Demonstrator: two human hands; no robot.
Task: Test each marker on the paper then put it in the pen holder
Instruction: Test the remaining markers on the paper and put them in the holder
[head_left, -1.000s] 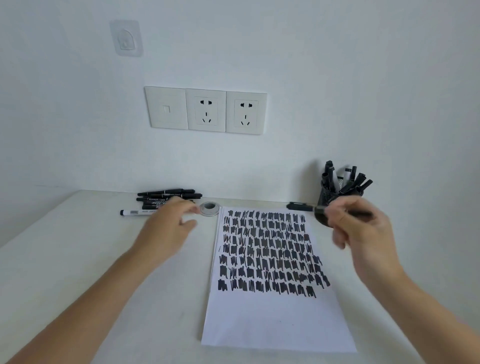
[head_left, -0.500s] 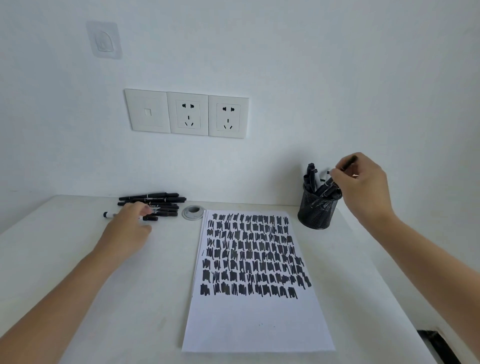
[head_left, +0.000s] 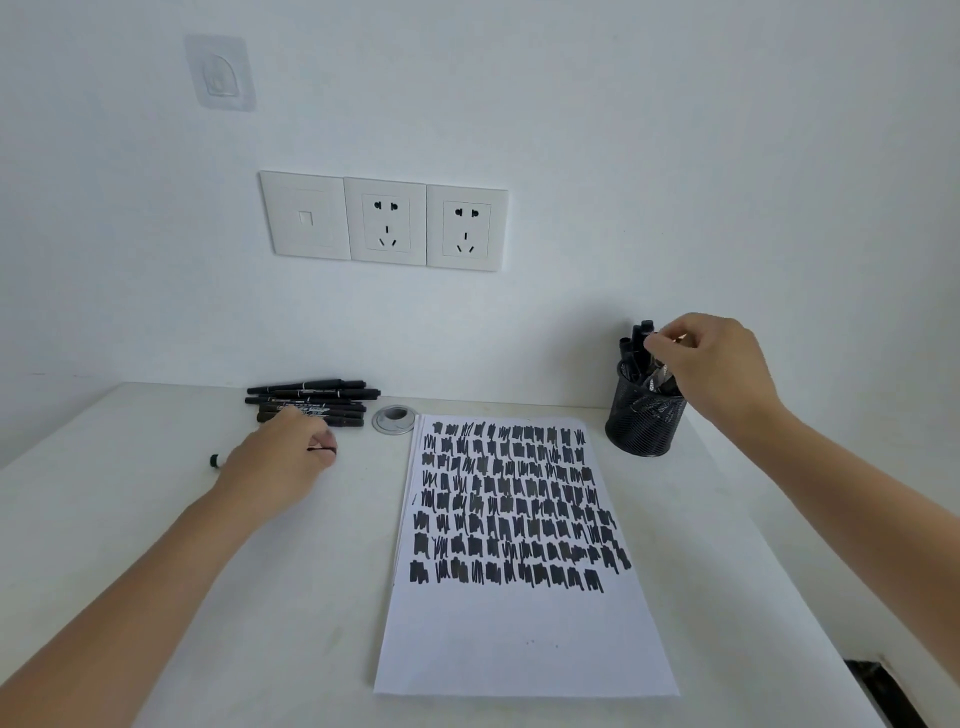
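From the head view, the left hand (head_left: 280, 467) rested on the tabletop (head_left: 130, 519), its grip curled round a loose marker (head_left: 214, 460) just below the marker pile (head_left: 311, 402). The right hand (head_left: 711, 369) hung pinched over the mesh pen holder (head_left: 641, 421); I could not tell whether its grip held anything. The marker should be lifted clear of the pile and tested on the bare lower part of the paper (head_left: 519, 639). A silver grommet (head_left: 395, 418) sat between the pile and the paper.

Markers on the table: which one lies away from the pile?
The marker under the left hand, only its black end showing; the pile lies nearer the wall.
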